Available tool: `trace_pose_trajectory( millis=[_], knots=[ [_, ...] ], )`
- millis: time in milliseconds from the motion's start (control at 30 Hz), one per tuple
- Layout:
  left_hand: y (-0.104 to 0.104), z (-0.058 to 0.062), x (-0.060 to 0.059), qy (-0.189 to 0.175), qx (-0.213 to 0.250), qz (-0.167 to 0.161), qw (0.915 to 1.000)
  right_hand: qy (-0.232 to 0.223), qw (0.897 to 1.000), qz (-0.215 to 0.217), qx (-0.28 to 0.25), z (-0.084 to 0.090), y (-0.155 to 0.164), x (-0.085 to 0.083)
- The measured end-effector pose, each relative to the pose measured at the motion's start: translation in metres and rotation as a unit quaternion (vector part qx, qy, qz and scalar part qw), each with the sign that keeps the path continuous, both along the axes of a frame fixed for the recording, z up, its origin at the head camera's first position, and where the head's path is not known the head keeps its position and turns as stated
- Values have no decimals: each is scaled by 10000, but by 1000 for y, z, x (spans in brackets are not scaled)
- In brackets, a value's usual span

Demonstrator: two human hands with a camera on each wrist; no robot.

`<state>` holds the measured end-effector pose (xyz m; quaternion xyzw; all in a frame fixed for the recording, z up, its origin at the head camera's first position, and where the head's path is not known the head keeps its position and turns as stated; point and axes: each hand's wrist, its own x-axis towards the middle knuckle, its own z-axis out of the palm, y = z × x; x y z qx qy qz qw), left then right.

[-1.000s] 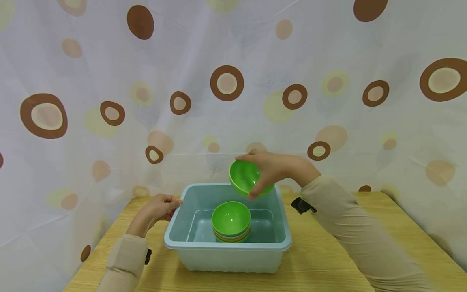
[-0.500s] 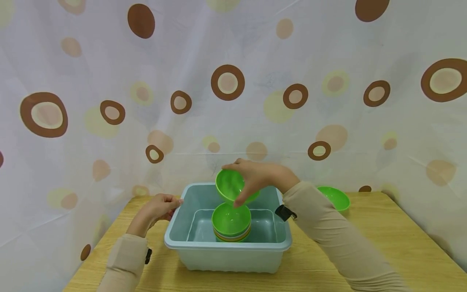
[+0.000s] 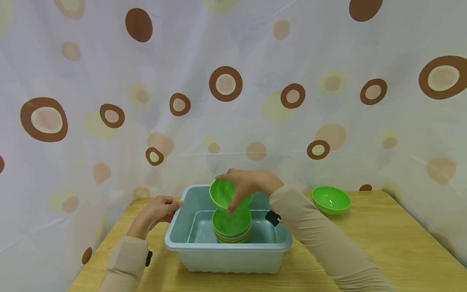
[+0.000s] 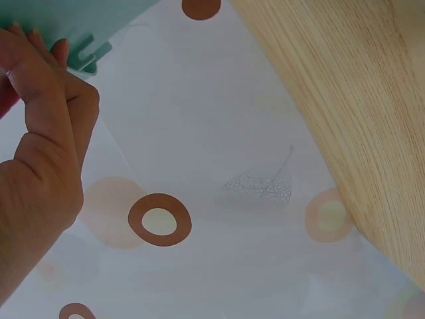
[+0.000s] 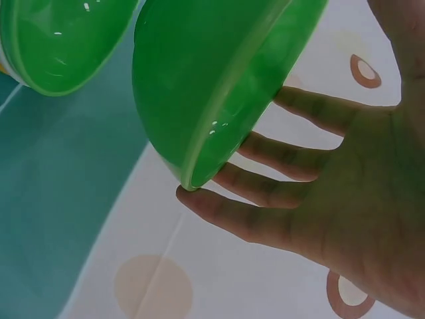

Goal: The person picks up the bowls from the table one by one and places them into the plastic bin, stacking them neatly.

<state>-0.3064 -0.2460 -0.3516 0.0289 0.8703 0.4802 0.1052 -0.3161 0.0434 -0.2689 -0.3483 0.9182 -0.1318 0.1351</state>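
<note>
From the head view, the right hand point(image 3: 251, 183) holds a tilted green bowl point(image 3: 225, 194) just above the bowl stack point(image 3: 232, 225) inside the tub point(image 3: 228, 245). The left hand point(image 3: 158, 209) grips the tub's left rim.

At the left wrist, curled fingers point(image 4: 50, 86) pinch the rim.

At the right wrist, spread fingers point(image 5: 265, 189) cradle the bowl.

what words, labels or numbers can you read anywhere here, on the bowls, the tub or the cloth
None: no readable text in any view.
The green bowl in the right hand, the stack of bowls, the tub gripped by the left hand and the bowl on the table are plain.
The cloth bears only spots and rings.
</note>
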Motion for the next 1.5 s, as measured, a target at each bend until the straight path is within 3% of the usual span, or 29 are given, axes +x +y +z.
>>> trace_pose_trajectory(
  millis=[333, 567, 1167, 1500],
  knots=[
    [0, 0, -1, -17, 91, 11, 10000, -32, 9992, 14, 408, -19, -9, -8],
    [-1, 2, 0, -46, 128, -166, 9998, -133, 9975, -89, 688, -29, -15, -6],
    [0, 0, -1, -25, 134, 34, 9999, -320, 9921, -153, 1202, -46, -26, -7],
    [0, 0, -1, -30, 120, 31, 9999, -191, 9897, -96, 1417, -52, -29, -6]
  ],
)
